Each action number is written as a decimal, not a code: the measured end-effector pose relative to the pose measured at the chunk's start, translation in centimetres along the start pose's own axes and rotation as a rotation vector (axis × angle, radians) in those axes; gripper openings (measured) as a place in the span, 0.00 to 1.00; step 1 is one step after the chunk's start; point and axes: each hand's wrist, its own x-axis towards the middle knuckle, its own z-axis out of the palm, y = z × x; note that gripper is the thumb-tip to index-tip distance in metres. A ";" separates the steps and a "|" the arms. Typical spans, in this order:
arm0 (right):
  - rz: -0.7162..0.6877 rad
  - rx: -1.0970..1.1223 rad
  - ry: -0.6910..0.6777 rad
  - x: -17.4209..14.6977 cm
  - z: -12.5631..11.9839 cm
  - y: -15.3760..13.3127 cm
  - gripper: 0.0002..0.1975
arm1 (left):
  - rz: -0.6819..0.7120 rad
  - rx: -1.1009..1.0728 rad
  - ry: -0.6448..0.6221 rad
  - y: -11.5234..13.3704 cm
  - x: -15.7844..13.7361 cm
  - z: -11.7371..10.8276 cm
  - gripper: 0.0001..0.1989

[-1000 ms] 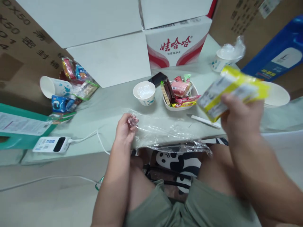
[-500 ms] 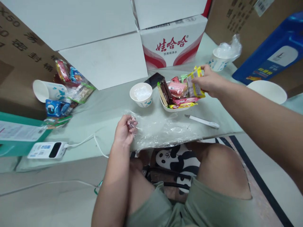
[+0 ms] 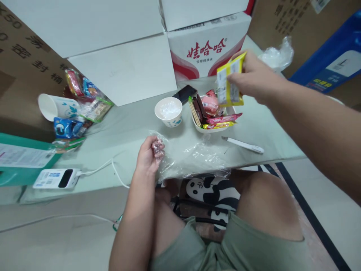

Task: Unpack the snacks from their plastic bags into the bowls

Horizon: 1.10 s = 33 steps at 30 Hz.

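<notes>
My right hand (image 3: 252, 77) grips a yellow snack packet (image 3: 231, 82) and holds it over the right side of a white snack bowl (image 3: 216, 130). In that bowl lie a pink packet (image 3: 210, 103), dark brown bars (image 3: 199, 109), and a pink and a yellow wrapped stick along the front. My left hand (image 3: 150, 152) is closed around the bunched edge of a clear plastic bag (image 3: 191, 160), which lies spread towards the table's front edge. A white paper cup (image 3: 169, 113) with something clear and crumpled inside stands left of the bowl.
A white-handled knife (image 3: 244, 145) lies right of the bag. Behind the bowl are a dark phone (image 3: 184, 94) and a white water carton (image 3: 207, 56). At left sit a tipped paper cup (image 3: 58, 107), several snack packets (image 3: 64, 128) and a white cabled device (image 3: 56, 178). A blue jug (image 3: 332, 64) stands at right.
My right hand has raised the yellow packet out of the bowl's contents and brought it nearer. A green packet beside it no longer shows. My left hand keeps its place on the bag.
</notes>
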 end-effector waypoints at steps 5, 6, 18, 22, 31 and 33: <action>-0.015 -0.170 -0.148 1.7 2.8 1.6 0.23 | 0.018 0.002 -0.011 -0.2 0.2 0.0 0.13; -0.038 -0.189 -0.132 2.1 3.1 2.1 0.22 | 0.021 0.002 -0.012 -0.2 0.2 0.0 0.13; 0.000 -0.340 -0.145 0.7 0.9 0.7 0.37 | 0.008 -0.006 0.002 -0.1 0.1 0.1 0.12; -0.151 -0.510 -0.197 0.4 -0.5 -0.7 0.36 | 0.005 -0.007 0.011 -0.1 0.2 0.0 0.11; -0.270 -0.702 -0.329 1.3 -2.3 -0.1 0.30 | 0.020 -0.004 0.008 0.0 0.0 0.2 0.13; -0.243 -0.667 -0.374 1.6 -2.2 0.3 0.30 | 0.013 -0.002 0.008 -0.1 0.0 0.2 0.14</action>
